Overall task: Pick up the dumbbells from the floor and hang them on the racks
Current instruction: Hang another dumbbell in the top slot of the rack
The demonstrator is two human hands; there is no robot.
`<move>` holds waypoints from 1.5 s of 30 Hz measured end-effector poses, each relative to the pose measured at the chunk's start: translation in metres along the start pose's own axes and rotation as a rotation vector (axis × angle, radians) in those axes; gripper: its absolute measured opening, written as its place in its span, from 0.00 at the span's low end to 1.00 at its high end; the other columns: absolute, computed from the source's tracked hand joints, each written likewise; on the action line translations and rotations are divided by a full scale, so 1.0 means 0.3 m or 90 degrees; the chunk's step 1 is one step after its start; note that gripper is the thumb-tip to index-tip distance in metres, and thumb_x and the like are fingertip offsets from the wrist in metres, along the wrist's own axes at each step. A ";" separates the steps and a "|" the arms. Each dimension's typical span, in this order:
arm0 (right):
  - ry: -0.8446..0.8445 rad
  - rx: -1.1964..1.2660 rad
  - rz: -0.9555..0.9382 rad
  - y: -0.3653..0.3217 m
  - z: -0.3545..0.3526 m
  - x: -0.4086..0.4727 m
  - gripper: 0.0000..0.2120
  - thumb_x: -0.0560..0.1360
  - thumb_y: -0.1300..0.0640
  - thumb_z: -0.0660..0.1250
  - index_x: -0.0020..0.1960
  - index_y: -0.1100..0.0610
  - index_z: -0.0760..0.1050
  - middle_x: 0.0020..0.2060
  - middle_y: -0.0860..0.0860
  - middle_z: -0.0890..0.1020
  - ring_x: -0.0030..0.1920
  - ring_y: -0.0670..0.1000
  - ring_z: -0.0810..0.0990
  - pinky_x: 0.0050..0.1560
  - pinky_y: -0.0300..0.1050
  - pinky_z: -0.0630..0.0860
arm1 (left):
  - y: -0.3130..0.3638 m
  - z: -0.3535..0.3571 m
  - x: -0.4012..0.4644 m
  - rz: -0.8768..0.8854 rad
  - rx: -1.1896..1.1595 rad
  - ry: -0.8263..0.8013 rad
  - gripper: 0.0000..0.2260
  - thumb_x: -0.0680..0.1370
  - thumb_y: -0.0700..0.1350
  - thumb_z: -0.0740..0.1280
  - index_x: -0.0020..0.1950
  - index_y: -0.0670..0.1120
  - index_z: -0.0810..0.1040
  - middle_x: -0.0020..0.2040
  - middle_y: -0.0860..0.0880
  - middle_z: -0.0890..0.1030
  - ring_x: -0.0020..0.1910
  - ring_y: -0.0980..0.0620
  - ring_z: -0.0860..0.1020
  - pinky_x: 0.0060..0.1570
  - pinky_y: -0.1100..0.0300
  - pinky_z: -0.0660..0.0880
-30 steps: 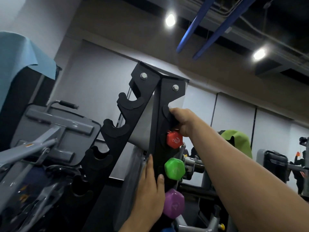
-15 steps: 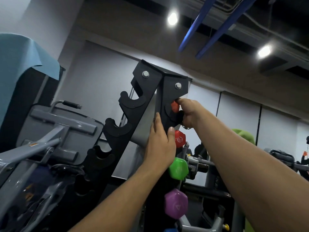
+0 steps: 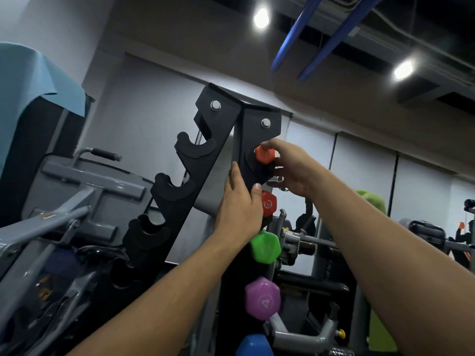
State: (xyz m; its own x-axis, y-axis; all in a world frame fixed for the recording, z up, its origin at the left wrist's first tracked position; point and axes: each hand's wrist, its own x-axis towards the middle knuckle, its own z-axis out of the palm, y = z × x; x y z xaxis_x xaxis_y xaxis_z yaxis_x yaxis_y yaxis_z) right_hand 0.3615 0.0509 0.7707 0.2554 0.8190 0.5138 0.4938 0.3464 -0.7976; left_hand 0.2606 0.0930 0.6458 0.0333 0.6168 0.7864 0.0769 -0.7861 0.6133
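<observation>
A black upright dumbbell rack [image 3: 257,129] stands in front of me. My right hand [image 3: 295,168] grips a small orange dumbbell [image 3: 264,154] at the top hook of the rack's right rail. Fingers lie over the dumbbell and its handle is hidden behind the rail. My left hand [image 3: 237,209] rests on that rail just below, with straight fingers along its left edge and the thumb on its front. Below hang a red dumbbell [image 3: 269,204], a green dumbbell [image 3: 265,246], a purple dumbbell [image 3: 262,298] and a blue dumbbell [image 3: 254,345].
The rack's left rail [image 3: 218,124] has several bare hooks. A grey gym machine [image 3: 77,181] crowds the left side, with a teal cloth [image 3: 30,80] above it. More grey machines and a green cloth [image 3: 372,201] stand behind on the right.
My right hand has risen with the orange dumbbell from beside the red one up to the top hook. My left hand slid up the rail from beside the green dumbbell.
</observation>
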 end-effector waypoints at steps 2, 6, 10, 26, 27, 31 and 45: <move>-0.011 -0.034 -0.036 0.019 -0.008 0.000 0.16 0.82 0.45 0.68 0.64 0.53 0.81 0.60 0.57 0.83 0.54 0.58 0.82 0.51 0.54 0.78 | 0.002 -0.004 -0.002 0.001 0.004 -0.002 0.33 0.88 0.53 0.58 0.87 0.50 0.42 0.87 0.46 0.53 0.84 0.45 0.60 0.79 0.51 0.61; -0.041 -0.046 -0.054 0.058 -0.017 0.001 0.18 0.85 0.42 0.65 0.69 0.51 0.79 0.62 0.53 0.84 0.60 0.56 0.83 0.56 0.55 0.80 | -0.002 -0.010 -0.004 0.002 0.008 -0.010 0.33 0.88 0.54 0.57 0.87 0.51 0.42 0.87 0.46 0.53 0.83 0.44 0.60 0.78 0.50 0.61; -0.039 0.003 -0.055 0.069 -0.017 -0.014 0.20 0.87 0.43 0.62 0.69 0.54 0.81 0.61 0.55 0.84 0.57 0.56 0.83 0.54 0.52 0.80 | -0.004 -0.015 -0.006 0.004 0.012 -0.009 0.34 0.88 0.54 0.58 0.87 0.50 0.42 0.87 0.46 0.53 0.84 0.45 0.59 0.79 0.51 0.60; 0.150 -0.158 -0.178 0.168 0.111 -0.134 0.25 0.82 0.44 0.69 0.77 0.48 0.69 0.58 0.49 0.83 0.60 0.53 0.82 0.69 0.58 0.77 | -0.030 -0.050 -0.045 0.042 0.066 -0.011 0.34 0.86 0.52 0.64 0.87 0.45 0.51 0.83 0.42 0.64 0.80 0.45 0.66 0.78 0.50 0.66; 0.155 -0.170 -0.183 0.172 0.116 -0.159 0.28 0.82 0.44 0.69 0.78 0.49 0.68 0.56 0.49 0.83 0.59 0.52 0.82 0.69 0.57 0.77 | -0.036 -0.056 -0.057 0.044 0.073 -0.013 0.34 0.86 0.52 0.64 0.87 0.46 0.52 0.82 0.42 0.65 0.79 0.45 0.67 0.77 0.50 0.67; 0.158 -0.197 -0.198 0.207 0.129 -0.269 0.36 0.80 0.45 0.72 0.83 0.52 0.62 0.74 0.51 0.76 0.73 0.52 0.75 0.76 0.54 0.72 | -0.049 -0.087 -0.133 0.069 0.104 -0.029 0.33 0.85 0.52 0.65 0.86 0.47 0.55 0.82 0.45 0.66 0.80 0.48 0.66 0.74 0.57 0.64; 0.207 -0.113 -0.118 0.662 0.132 -0.940 0.22 0.80 0.51 0.73 0.73 0.51 0.76 0.62 0.47 0.81 0.63 0.45 0.82 0.65 0.49 0.82 | -0.213 -0.131 -0.782 0.130 0.116 -0.199 0.18 0.84 0.51 0.69 0.71 0.47 0.78 0.61 0.50 0.81 0.58 0.56 0.79 0.59 0.61 0.77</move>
State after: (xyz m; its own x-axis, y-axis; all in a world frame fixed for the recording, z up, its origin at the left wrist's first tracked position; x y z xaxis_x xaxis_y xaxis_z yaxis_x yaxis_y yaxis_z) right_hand 0.3547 -0.0933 0.4548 0.3839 0.5535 0.7390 0.6843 0.3668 -0.6302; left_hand 0.2088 -0.0031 0.4252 0.3653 0.4533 0.8130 0.2120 -0.8910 0.4015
